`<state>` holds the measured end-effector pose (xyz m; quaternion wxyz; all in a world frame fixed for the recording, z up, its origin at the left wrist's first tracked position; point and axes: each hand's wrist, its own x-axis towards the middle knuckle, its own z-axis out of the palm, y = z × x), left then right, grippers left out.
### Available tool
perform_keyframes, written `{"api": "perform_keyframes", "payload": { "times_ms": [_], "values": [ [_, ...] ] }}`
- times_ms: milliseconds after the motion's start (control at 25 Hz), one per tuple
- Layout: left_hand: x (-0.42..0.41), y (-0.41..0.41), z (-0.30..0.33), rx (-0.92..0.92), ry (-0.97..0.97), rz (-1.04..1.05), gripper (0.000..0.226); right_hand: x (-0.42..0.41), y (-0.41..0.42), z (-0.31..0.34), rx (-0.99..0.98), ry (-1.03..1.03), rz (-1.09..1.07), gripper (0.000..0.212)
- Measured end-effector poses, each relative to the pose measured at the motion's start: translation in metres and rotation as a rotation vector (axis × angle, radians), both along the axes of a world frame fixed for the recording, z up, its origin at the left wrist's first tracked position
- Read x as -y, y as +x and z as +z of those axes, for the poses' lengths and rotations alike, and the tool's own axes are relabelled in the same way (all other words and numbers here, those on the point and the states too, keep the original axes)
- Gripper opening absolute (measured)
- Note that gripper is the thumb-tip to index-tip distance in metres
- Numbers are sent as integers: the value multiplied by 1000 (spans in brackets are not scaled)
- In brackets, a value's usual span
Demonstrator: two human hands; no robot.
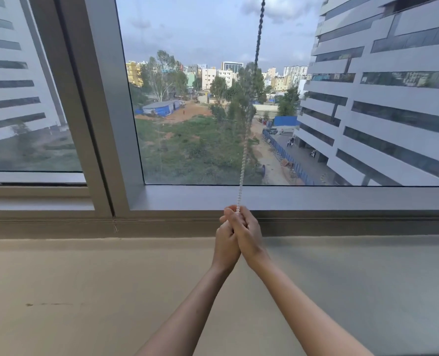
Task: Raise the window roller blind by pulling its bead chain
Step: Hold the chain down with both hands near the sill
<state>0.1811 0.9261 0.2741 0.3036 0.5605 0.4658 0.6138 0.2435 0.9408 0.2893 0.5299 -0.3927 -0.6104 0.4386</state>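
Observation:
A white bead chain (pixel 246 129) hangs taut from the top of the view down across the window pane to my hands. My left hand (pixel 225 242) and my right hand (pixel 248 233) are pressed together low in front of the grey window frame, both closed around the chain's lower end. The chain enters my fists at their top, near the fingertips. The roller blind itself is out of view above; the glass is uncovered over the whole visible height.
A thick grey mullion (pixel 103 104) splits the window into two panes. A wide beige sill (pixel 85 291) spreads below my forearms. Beyond the glass (pixel 200 73) are buildings, trees and open ground.

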Motion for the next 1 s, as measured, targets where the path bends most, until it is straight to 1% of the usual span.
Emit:
{"api": "perform_keyframes", "payload": {
  "times_ms": [80, 200, 280, 480, 520, 640, 680, 760, 880, 1000],
  "values": [
    [-3, 3, -5, 16, 39, 43, 39, -2, 0, -4, 7, 15, -30, 19],
    [-9, 4, -12, 5, 81, 60, 41, -5, 0, -13, 8, 25, -75, 13],
    [-11, 5, -15, -5, 109, 61, 47, -6, 0, -16, 8, 38, -81, 10],
    [-17, 10, -22, -51, 132, 78, 58, -10, 4, -25, -8, 63, -115, 11],
    [-17, 11, -22, -64, 134, 83, 57, -10, 4, -26, -13, 64, -123, 11],
    [-13, 14, -18, -122, 143, 106, 38, -10, 5, -25, -9, 74, -120, 11],
    [-11, 14, -16, -126, 138, 107, 35, -9, 6, -25, -5, 76, -119, 11],
    [-8, 15, -14, -104, 119, 95, 39, -7, 7, -22, 12, 81, -127, 10],
    [-6, 16, -9, -65, 88, 93, 57, -6, 9, -15, 26, 69, -121, 9],
    [-4, 18, -3, -30, 61, 97, 59, -5, 12, -8, 53, 60, -88, 10]
  ]
}}
